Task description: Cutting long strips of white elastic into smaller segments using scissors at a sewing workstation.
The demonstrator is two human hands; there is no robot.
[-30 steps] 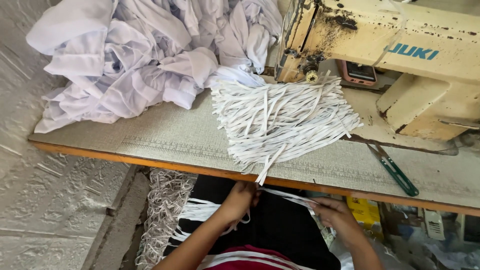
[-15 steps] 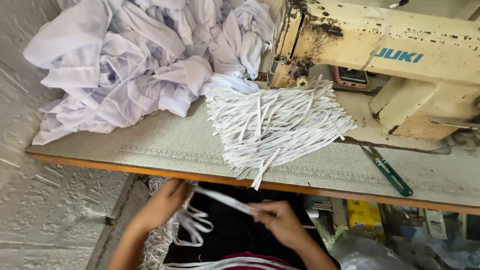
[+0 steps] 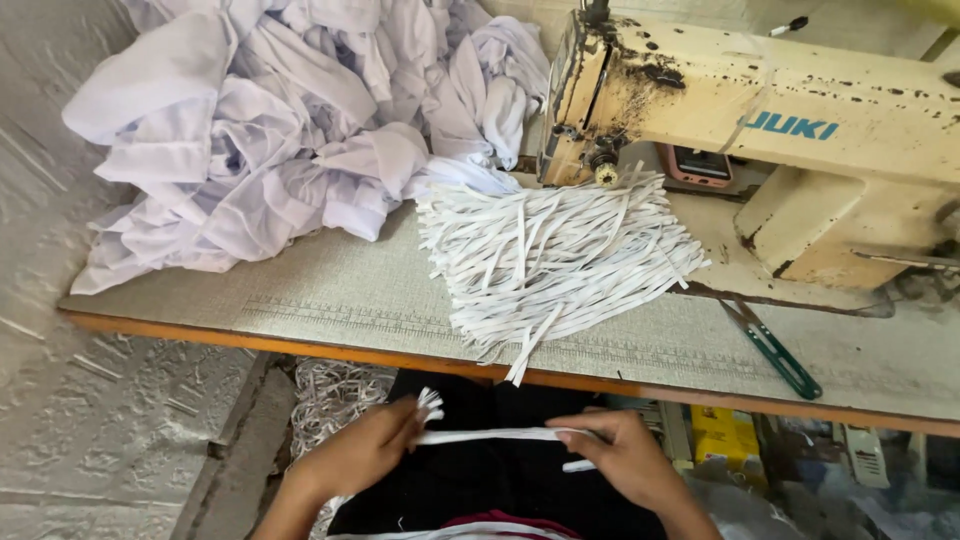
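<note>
The elastic strips (image 3: 555,260) are white, and the heaped cloth (image 3: 270,130) is pale lilac-white. The sewing machine (image 3: 780,120) is stained cream, the worktop (image 3: 330,300) grey-green with an orange edge, the scissors' handles (image 3: 785,360) green

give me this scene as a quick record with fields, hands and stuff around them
left hand: pinches one end of a bundle of white strips
right hand: holds the other end, bundle stretched level between both hands
table: pile of white strips, heap of white cloth, sewing machine
scissors: green handles, right of the pile
</note>
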